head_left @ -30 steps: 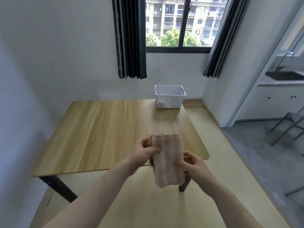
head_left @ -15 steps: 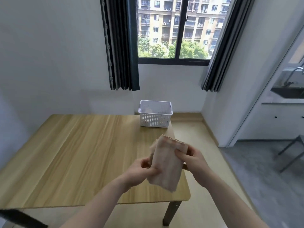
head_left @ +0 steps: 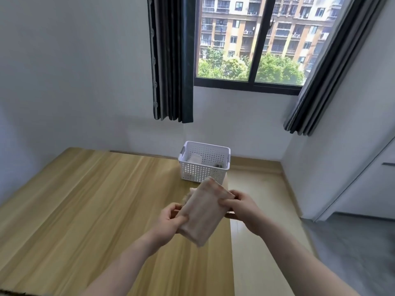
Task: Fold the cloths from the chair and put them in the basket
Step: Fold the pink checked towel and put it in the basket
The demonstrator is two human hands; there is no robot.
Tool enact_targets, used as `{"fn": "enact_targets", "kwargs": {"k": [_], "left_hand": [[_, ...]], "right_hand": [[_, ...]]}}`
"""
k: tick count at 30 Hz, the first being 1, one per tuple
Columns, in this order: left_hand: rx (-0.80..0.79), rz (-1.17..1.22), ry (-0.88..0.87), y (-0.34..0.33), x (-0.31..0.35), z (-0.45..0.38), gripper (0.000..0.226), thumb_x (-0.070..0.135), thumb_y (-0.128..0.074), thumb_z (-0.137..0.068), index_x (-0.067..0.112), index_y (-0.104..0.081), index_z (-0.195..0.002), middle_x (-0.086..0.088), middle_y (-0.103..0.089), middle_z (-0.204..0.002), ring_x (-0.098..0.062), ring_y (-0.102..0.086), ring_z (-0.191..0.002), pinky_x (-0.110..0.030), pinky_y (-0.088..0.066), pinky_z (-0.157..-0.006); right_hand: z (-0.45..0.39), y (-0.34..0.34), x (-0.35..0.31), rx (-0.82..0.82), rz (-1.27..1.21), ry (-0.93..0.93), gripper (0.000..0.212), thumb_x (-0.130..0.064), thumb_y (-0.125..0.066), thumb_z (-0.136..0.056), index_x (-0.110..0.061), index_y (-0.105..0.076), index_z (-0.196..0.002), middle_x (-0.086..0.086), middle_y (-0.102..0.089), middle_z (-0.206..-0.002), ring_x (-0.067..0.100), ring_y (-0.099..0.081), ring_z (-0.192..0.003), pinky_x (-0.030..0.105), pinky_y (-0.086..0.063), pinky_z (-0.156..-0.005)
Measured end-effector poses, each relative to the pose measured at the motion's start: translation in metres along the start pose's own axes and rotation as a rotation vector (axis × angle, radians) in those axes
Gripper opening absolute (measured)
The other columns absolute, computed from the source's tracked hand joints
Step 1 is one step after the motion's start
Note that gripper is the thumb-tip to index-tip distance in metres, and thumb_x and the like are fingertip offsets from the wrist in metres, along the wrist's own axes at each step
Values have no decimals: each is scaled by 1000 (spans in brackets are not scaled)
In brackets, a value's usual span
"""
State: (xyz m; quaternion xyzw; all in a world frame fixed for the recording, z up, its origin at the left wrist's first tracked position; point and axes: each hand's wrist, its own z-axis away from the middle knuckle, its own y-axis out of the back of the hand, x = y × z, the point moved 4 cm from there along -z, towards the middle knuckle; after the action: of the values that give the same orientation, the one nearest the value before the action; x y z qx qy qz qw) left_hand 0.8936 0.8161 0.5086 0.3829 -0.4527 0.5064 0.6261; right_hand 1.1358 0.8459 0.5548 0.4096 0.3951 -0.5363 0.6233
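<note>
A folded pale pink cloth [head_left: 204,212] is held in the air over the right side of the wooden table [head_left: 89,206]. My left hand [head_left: 170,221] grips its lower left edge. My right hand [head_left: 242,208] pinches its upper right edge. Just beyond the cloth, a white perforated basket [head_left: 205,169] stands at the table's far right corner. Inside it lie a folded white cloth [head_left: 194,159] and something dark in the right corner. The chair is out of view.
The table's right edge runs just under my right hand, with light wood floor [head_left: 256,189] beyond it. A window with dark curtains [head_left: 171,60] is behind the basket. A white wall and cabinet [head_left: 352,178] stand to the right.
I have moved closer to the table and the basket, which now looks nearer. The cloth has tilted in my hands and travelled forward over the table toward the basket.
</note>
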Motion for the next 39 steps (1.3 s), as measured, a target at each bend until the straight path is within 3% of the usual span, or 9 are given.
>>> {"fn": "enact_targets", "kwargs": {"k": [6, 9, 13, 16, 21, 25, 29, 35, 39], "left_hand": [[-47, -96, 0, -24, 10, -74, 28, 28, -64, -81, 20, -70, -106, 6, -73, -90, -8, -67, -86, -26, -52, -78], [-17, -122, 5, -30, 18, -103, 27, 29, -64, -79, 25, -72, -105, 0, -74, -94, -9, -67, -86, -26, -53, -78], [71, -153, 4, -28, 31, -154, 33, 34, -65, -77, 28, -72, -109, -2, -76, -102, -11, -69, -90, -31, -56, -83], [162, -180, 31, -29, 37, -197, 37, 37, -66, -76, 27, -70, -112, 6, -75, -102, -12, -71, -93, -33, -57, -86], [302, -218, 85, -30, 43, -284, 26, 22, -70, -87, 20, -67, -113, 7, -73, -100, -9, -66, -87, -21, -50, -72], [423, -235, 154, -20, 49, -357, 49, 39, -66, -76, 19, -65, -121, 2, -72, -108, -18, -68, -100, -36, -56, -89], [487, -322, 202, -6, 61, -416, 29, 29, -64, -93, 22, -59, -121, 3, -68, -107, -17, -65, -94, -32, -53, -80], [553, -706, 269, 16, 61, -484, 35, 29, -54, -97, 23, -56, -131, -7, -66, -124, -29, -63, -111, -31, -48, -84], [463, -1173, 375, 19, 45, -514, 36, 25, -51, -98, 21, -50, -134, -8, -63, -130, -28, -54, -126, -36, -40, -102]], "right_hand": [[-66, 45, -10, -3, 174, -53, 20, -16, -70, -93, -13, -75, -111, 10, -76, -109, 18, -73, -93, 27, -62, -71], [-98, 61, -16, -5, 199, -71, 17, -15, -69, -95, -12, -74, -110, 10, -76, -109, 17, -73, -93, 26, -62, -70], [-160, 74, -32, -29, 235, -53, 11, -14, -70, -94, -14, -74, -105, 6, -75, -103, 16, -73, -89, 26, -62, -69], [-218, 80, -42, -55, 291, -51, 13, -16, -71, -93, -14, -74, -106, 7, -75, -103, 19, -72, -91, 36, -65, -82], [-329, 86, -66, -108, 422, -21, 7, -19, -70, -91, -18, -74, -97, 3, -74, -98, 20, -73, -94, 39, -65, -83], [-422, 88, -82, -153, 514, -13, 13, -27, -68, -86, -24, -77, -95, -2, -77, -92, 16, -73, -89, 38, -64, -82], [-494, 79, -91, -154, 548, 12, 13, -35, -68, -80, -24, -74, -81, -7, -72, -77, 15, -68, -76, 32, -57, -72], [-574, 48, -73, -98, 623, 25, 26, -37, -59, -91, -17, -74, -85, -2, -71, -77, 18, -62, -72, 26, -47, -62], [-607, 23, -40, -177, 734, 36, 26, -29, -53, -95, -15, -69, -81, 2, -68, -77, 25, -62, -74, 28, -46, -62]]}}
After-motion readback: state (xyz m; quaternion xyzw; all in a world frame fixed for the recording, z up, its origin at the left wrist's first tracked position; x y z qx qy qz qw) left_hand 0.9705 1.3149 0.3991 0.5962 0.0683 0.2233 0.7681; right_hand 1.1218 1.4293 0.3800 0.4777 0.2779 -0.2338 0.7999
